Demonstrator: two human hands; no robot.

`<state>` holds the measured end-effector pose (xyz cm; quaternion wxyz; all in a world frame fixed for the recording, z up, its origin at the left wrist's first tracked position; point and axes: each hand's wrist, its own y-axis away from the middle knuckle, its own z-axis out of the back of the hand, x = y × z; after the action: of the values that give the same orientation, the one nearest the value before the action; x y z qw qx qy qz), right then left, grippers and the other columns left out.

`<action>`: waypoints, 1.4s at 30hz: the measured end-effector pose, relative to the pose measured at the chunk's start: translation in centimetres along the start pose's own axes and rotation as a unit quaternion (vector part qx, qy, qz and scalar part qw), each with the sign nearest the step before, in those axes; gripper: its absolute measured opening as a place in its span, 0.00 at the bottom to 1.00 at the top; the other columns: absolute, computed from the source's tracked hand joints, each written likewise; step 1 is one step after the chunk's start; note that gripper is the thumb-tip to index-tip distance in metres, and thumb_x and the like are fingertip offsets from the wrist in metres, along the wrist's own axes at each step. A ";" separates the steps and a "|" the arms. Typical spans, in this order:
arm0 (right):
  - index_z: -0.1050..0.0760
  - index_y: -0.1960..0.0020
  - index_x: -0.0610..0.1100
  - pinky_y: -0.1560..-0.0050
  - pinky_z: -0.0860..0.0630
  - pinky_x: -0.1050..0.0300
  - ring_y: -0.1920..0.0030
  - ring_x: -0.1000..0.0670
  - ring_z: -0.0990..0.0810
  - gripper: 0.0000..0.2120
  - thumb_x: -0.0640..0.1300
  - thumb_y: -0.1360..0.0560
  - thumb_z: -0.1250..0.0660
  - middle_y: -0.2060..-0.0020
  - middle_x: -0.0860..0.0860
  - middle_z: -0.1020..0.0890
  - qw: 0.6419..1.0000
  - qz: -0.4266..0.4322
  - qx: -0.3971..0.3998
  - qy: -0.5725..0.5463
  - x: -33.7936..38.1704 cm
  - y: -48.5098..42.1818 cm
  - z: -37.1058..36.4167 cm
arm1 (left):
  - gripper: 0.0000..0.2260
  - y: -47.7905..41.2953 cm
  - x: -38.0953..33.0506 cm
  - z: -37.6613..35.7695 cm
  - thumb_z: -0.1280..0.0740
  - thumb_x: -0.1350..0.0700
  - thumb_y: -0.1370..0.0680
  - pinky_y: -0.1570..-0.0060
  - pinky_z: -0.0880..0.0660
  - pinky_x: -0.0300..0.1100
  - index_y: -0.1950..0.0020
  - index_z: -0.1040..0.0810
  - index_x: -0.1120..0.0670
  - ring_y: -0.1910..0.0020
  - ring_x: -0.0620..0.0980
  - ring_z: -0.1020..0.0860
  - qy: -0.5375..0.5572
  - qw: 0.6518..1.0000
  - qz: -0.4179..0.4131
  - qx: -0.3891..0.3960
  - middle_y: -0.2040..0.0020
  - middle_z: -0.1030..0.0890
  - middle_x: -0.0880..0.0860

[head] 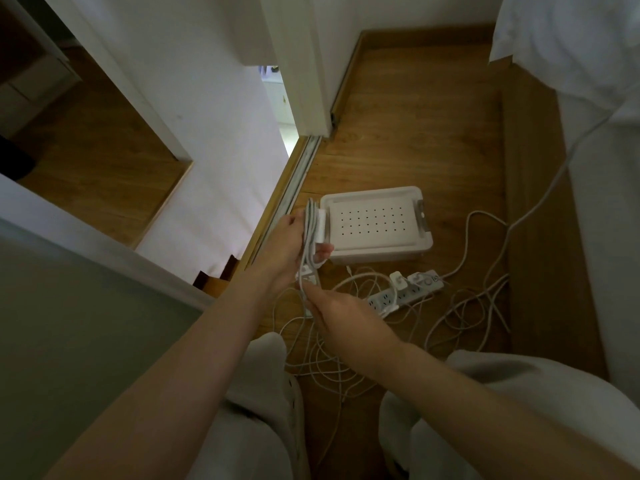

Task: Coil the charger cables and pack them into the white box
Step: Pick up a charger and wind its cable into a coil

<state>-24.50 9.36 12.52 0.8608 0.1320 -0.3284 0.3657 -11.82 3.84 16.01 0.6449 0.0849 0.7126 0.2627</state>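
My left hand (289,249) grips a coiled white charger cable (311,225) with its adapter, held upright just left of the white box (375,223). The box sits on the wooden floor with its perforated lid on. My right hand (341,315) pinches the loose end of the same cable just below the coil. More white cables (460,306) lie tangled on the floor in front of the box and between my knees.
A white power strip (405,292) with chargers plugged in lies right of my hands. A bed with white sheets (595,168) borders the right side, a sliding door track (294,181) and white wall the left. My knees fill the bottom.
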 end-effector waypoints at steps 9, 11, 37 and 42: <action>0.25 0.46 0.44 0.58 0.28 0.58 0.59 0.52 0.23 0.11 0.44 0.18 0.46 0.58 0.51 0.22 0.994 -0.067 0.019 -0.083 -2.6 -1.1 2.1 | 0.10 0.5 -1.4 0.8 0.47 0.59 0.23 0.78 0.33 0.34 0.51 0.27 0.61 0.76 0.47 0.28 0.244 0.956 0.040 0.161 0.66 0.23 0.56; 0.24 0.50 0.44 0.60 0.31 0.61 0.61 0.55 0.24 0.12 0.46 0.19 0.45 0.60 0.54 0.23 0.994 -0.078 0.022 -0.076 -3.5 -1.4 2.9 | 0.12 0.5 -1.5 1.2 0.47 0.58 0.24 0.81 0.39 0.32 0.51 0.27 0.61 0.80 0.45 0.32 0.209 0.959 0.047 0.187 0.65 0.23 0.56; 0.21 0.51 0.49 0.69 0.34 0.61 0.65 0.53 0.25 0.14 0.53 0.20 0.44 0.66 0.54 0.22 0.990 -0.088 -0.077 0.075 -4.6 -1.5 6.2 | 0.08 1.4 0.2 3.2 0.47 0.47 0.18 0.59 0.23 0.48 0.47 0.33 0.49 0.61 0.51 0.25 -0.545 0.820 -0.093 0.148 0.53 0.22 0.54; 0.25 0.50 0.47 0.66 0.37 0.59 0.65 0.53 0.30 0.14 0.50 0.19 0.48 0.65 0.55 0.28 0.992 -0.049 -0.061 0.096 -2.7 -0.9 4.8 | 0.10 1.0 0.9 2.3 0.49 0.47 0.18 0.62 0.27 0.44 0.45 0.34 0.51 0.60 0.48 0.25 -0.592 0.792 -0.144 0.050 0.56 0.24 0.51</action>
<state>-27.54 5.05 14.28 0.9117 0.0595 -0.2586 0.3137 -9.97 5.66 15.61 0.9659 0.1519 0.2078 0.0291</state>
